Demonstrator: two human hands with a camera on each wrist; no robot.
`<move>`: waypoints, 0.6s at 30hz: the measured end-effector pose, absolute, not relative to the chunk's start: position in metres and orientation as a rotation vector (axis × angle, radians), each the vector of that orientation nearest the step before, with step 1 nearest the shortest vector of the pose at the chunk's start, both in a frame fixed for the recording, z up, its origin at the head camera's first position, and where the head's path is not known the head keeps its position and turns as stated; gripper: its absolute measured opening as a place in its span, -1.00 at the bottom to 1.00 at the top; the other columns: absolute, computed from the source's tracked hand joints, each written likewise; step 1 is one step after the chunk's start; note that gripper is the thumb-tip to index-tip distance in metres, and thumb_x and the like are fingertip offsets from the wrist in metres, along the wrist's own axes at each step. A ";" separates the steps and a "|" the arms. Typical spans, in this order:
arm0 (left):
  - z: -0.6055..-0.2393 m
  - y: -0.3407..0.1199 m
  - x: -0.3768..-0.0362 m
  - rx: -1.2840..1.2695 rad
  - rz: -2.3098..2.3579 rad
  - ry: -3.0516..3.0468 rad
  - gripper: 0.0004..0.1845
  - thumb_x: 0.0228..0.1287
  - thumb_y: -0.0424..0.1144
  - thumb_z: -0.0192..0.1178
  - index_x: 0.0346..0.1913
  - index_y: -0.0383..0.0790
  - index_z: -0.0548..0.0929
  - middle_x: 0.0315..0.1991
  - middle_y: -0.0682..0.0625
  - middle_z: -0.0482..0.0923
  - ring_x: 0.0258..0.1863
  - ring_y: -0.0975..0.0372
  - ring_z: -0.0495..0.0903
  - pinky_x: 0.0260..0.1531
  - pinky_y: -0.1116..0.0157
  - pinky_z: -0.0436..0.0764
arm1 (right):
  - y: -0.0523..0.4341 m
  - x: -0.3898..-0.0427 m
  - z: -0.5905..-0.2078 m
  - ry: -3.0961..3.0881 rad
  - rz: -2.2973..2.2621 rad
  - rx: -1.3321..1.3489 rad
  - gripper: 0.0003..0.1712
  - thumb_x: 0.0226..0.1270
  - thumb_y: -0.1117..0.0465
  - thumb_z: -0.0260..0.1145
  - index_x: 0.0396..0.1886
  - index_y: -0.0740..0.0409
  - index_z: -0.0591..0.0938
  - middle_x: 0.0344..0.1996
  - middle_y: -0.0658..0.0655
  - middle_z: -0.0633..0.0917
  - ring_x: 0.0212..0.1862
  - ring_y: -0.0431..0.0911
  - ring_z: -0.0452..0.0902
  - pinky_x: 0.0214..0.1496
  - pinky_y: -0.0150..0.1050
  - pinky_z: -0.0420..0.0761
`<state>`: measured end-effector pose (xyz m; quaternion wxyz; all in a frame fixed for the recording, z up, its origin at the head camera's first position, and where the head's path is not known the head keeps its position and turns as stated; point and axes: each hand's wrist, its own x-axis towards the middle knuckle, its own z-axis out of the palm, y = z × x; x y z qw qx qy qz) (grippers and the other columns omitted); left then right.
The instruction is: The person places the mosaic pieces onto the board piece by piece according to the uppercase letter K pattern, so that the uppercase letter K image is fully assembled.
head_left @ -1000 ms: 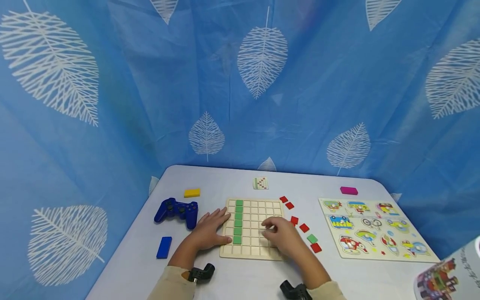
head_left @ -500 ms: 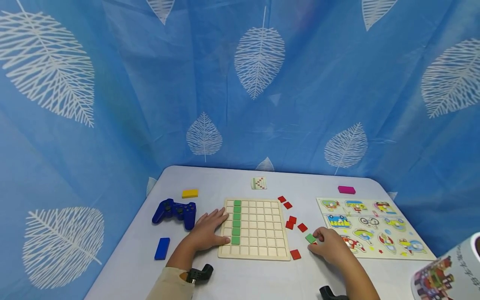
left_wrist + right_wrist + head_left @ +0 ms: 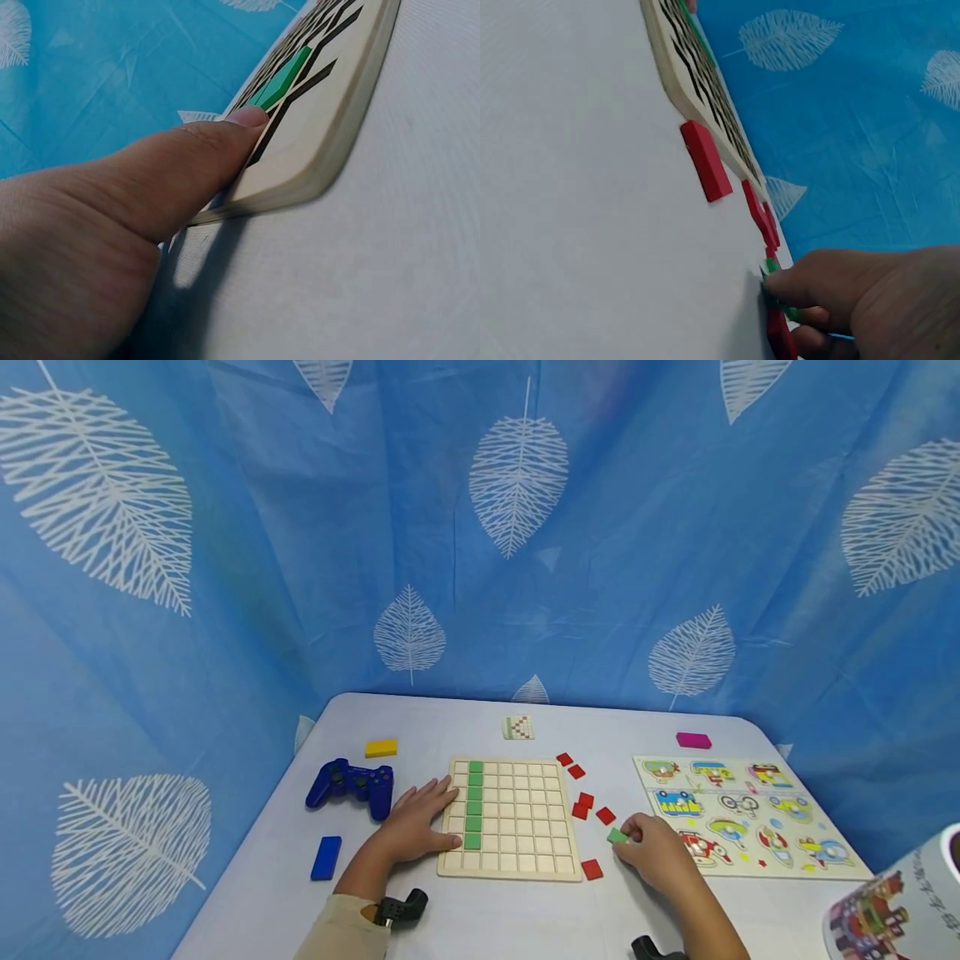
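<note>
A square wooden grid board [image 3: 517,874] lies on the table with several green tiles [image 3: 473,808] filling most of one column near its left side. My left hand [image 3: 411,827] rests on the board's left edge, fingers extended; in the left wrist view the thumb [image 3: 202,154] touches the board beside a green tile [image 3: 283,76]. Right of the board, my right hand [image 3: 660,852] pinches a loose green tile [image 3: 617,836] between thumb and fingers. The right wrist view shows a red tile [image 3: 780,337] just under those fingers; the head view hides it behind the hand.
Several red tiles [image 3: 605,816] lie scattered along the board's right side. A pattern card [image 3: 517,727] is behind it. Leftward are a blue game controller [image 3: 352,785], a blue block [image 3: 326,858] and a yellow block [image 3: 381,748]. Rightward are a picture puzzle [image 3: 750,870], magenta block [image 3: 693,741] and white cup [image 3: 892,893].
My right hand has moved from over the board out to the right and now grips the loose green tile, which has turned and shifted slightly left. My left hand stays put.
</note>
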<state>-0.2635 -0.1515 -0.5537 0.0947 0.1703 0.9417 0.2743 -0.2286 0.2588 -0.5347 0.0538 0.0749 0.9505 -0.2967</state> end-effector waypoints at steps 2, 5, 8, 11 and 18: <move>-0.555 -0.151 -0.263 0.499 0.810 2.797 0.01 0.17 0.30 0.44 0.62 0.01 0.32 0.70 0.06 0.05 0.71 0.02 -0.04 0.66 -0.13 -0.15 | 0.250 -0.226 -0.534 2.899 -0.950 0.231 -0.70 0.20 0.17 0.54 -0.12 0.16 0.68 -0.24 0.08 0.66 -0.15 -0.02 0.51 -0.13 -0.11 0.58; -0.556 -0.151 -0.263 0.489 0.808 2.797 0.01 0.17 0.31 0.44 0.62 0.03 0.32 0.70 0.07 0.05 0.71 0.03 -0.04 0.66 -0.13 -0.16 | 0.221 -0.220 -0.531 2.913 -1.035 0.149 -0.71 0.20 0.21 0.54 -0.09 0.11 0.72 -0.20 0.02 0.70 -0.18 -0.06 0.52 -0.14 -0.14 0.59; -0.557 -0.151 -0.264 0.493 0.814 2.797 0.00 0.17 0.31 0.44 0.62 0.03 0.33 0.70 0.06 0.05 0.71 0.02 -0.04 0.65 -0.14 -0.16 | 0.181 -0.211 -0.530 2.903 -1.101 -0.075 -0.74 0.18 0.24 0.54 -0.11 0.02 0.76 -0.20 -0.06 0.71 -0.25 -0.14 0.50 -0.24 -0.27 0.54; -0.558 -0.151 -0.263 0.493 0.810 2.795 0.01 0.17 0.32 0.43 0.63 0.05 0.32 0.70 0.08 0.04 0.71 0.03 -0.05 0.66 -0.13 -0.17 | 0.142 -0.204 -0.530 2.845 -1.137 -0.313 -0.74 0.16 0.27 0.52 -0.14 -0.04 0.76 -0.20 -0.12 0.70 -0.28 -0.22 0.46 -0.31 -0.35 0.49; -0.558 -0.150 -0.263 0.494 0.798 2.803 0.01 0.17 0.34 0.43 0.62 0.03 0.33 0.70 0.07 0.05 0.70 0.02 -0.03 0.65 -0.15 -0.15 | 0.089 -0.204 -0.531 2.780 -1.087 -0.577 -0.75 0.13 0.25 0.50 -0.16 -0.05 0.75 -0.26 -0.19 0.68 -0.29 -0.28 0.48 -0.24 -0.34 0.53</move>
